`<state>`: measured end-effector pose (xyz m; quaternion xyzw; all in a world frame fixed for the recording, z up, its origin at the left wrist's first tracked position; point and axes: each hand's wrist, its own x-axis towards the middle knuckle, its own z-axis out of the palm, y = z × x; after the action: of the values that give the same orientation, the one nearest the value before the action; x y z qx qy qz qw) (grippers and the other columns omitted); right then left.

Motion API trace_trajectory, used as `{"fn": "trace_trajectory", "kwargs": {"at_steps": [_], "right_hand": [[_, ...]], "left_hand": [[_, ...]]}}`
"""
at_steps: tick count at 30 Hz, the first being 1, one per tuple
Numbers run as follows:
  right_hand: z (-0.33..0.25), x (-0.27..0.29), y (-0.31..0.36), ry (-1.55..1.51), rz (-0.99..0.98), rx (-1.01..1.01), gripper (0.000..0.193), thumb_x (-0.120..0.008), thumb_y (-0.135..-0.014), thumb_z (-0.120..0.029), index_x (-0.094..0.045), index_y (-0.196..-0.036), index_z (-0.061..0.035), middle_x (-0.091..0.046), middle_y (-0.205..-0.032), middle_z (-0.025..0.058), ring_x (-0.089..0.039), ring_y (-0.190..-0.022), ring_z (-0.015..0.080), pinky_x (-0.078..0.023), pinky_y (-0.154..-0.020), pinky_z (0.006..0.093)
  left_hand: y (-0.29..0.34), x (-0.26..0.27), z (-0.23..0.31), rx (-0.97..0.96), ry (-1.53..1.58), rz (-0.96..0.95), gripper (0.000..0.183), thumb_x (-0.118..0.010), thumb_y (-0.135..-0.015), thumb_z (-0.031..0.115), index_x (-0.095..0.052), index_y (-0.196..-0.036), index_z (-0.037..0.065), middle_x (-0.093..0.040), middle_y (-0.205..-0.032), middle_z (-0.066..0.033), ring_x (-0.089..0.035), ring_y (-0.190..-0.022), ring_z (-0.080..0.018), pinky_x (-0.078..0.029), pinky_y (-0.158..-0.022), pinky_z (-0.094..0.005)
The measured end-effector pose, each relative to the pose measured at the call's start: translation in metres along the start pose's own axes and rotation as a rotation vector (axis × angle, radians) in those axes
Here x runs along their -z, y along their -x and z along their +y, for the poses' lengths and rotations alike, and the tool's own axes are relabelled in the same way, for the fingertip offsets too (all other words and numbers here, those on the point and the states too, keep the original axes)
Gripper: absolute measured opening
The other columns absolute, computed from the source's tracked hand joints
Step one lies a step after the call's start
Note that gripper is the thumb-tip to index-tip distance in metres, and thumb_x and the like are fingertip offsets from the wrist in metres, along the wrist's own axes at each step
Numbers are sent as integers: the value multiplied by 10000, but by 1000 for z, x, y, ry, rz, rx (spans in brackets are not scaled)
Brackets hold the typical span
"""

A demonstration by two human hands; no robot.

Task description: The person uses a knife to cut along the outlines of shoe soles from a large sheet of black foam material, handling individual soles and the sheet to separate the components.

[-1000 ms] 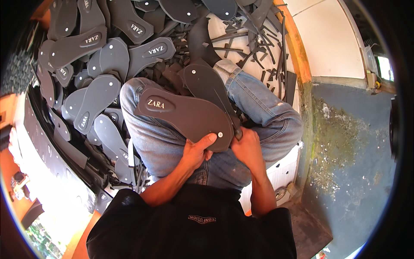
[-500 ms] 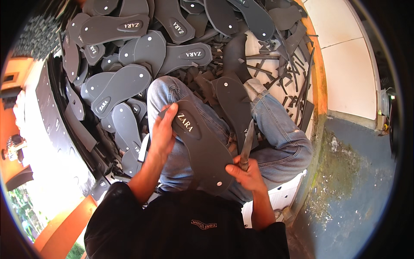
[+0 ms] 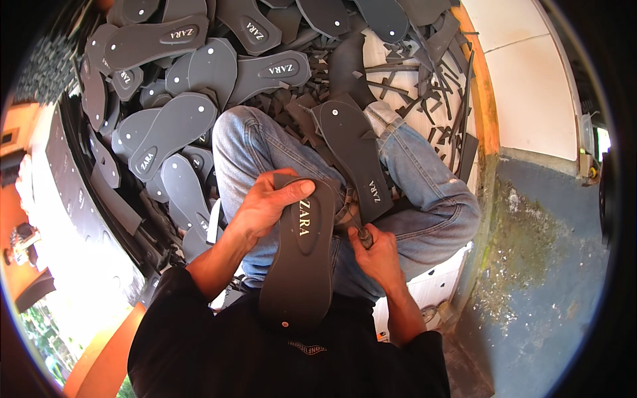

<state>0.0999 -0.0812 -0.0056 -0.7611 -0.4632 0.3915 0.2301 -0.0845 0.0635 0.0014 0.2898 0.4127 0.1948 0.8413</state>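
left hand (image 3: pixel 269 202): fingers grip dark sole (image 3: pixel 300 262) at narrow end | long axis toward wearer — wide end nearest | right hand (image 3: pixel 379 257): fingers round knife (image 3: pixel 365 237), just right of sole

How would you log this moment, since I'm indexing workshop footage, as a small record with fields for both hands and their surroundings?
Left hand: grips the upper end of a dark sole-shaped piece, thumb on top
Right hand: closed around the handle of a knife-like tool
Between the legs: a second sole-shaped piece
Left side: overlapping pile of similar pieces
Upper right: scattered dark offcuts
Posture: seated, knees bent, in jeans
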Motion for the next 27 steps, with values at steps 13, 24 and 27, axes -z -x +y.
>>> {"fn": "trace_trajectory", "kwargs": {"at_steps": [13,24,27], "right_hand": [[-29,38,-76,-768,-435,-106,210,-575,-895,-214,-618,-873,-9,-588,-621,23,-387,-443,26,-280,-397,197],[-24,66,-79,-972,116,-203,212,-666,-842,-207,-610,-784,-11,-540,-603,3,-402,-438,45,-295,-385,205],[-18,62,-68,-1032,208,-81,185,-647,-851,-185,-612,-816,-7,-563,-614,21,-390,-416,46,-281,-362,211]], "left_hand": [[-12,-19,-1,50,-169,-87,426,-590,-869,417,-620,-935,-3,-628,-758,-27,-581,-638,-65,-459,-550,-198],[-60,-20,-12,48,302,-46,343,-487,-932,362,-550,-870,31,-556,-561,-52,-521,-419,-128,-415,-381,-238],[-58,-16,-40,-114,-36,-119,202,-546,-906,236,-535,-942,37,-586,-701,-57,-548,-505,-115,-432,-439,-236]]}}
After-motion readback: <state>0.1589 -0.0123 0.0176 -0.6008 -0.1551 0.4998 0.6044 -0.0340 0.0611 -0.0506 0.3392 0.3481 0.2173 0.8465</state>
